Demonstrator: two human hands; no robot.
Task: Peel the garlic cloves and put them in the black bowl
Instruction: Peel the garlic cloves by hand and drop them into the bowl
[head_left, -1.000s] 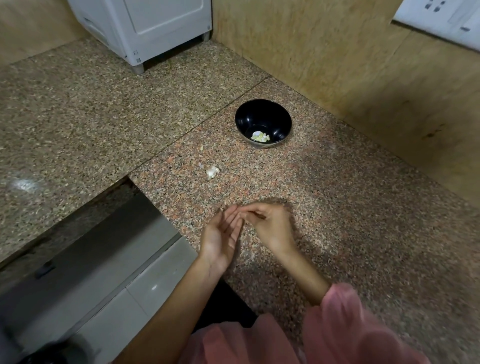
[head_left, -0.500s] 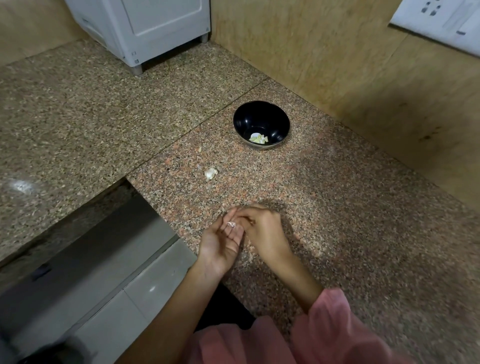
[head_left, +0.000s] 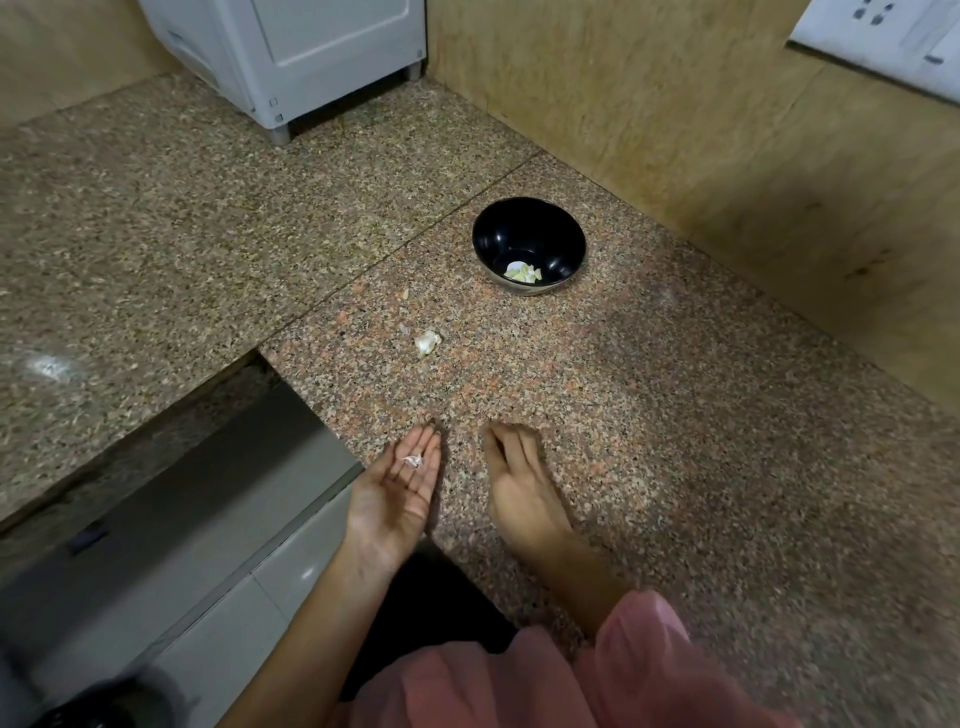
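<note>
The black bowl (head_left: 529, 244) stands on the granite counter (head_left: 649, 415) near the wall, with several pale peeled garlic pieces (head_left: 522, 272) at its bottom. A whitish garlic clove (head_left: 427, 342) lies on the counter in front of the bowl. My left hand (head_left: 400, 493) is palm up, fingers straight, with a small white scrap of garlic skin (head_left: 413, 460) lying on the fingers. My right hand (head_left: 517, 488) rests on the counter beside it, fingers loosely bent, holding nothing that I can see.
Two tiny bits of skin (head_left: 404, 294) lie left of the bowl. A white appliance (head_left: 291, 52) stands at the back left. Tan walls border the counter behind and to the right. The counter edge drops to grey cabinet fronts (head_left: 182, 519) at the left.
My hands were together, the right fingers working at the left palm. They have parted: the right hand moved off to the right onto the counter, and the left palm lies open with the skin scrap.
</note>
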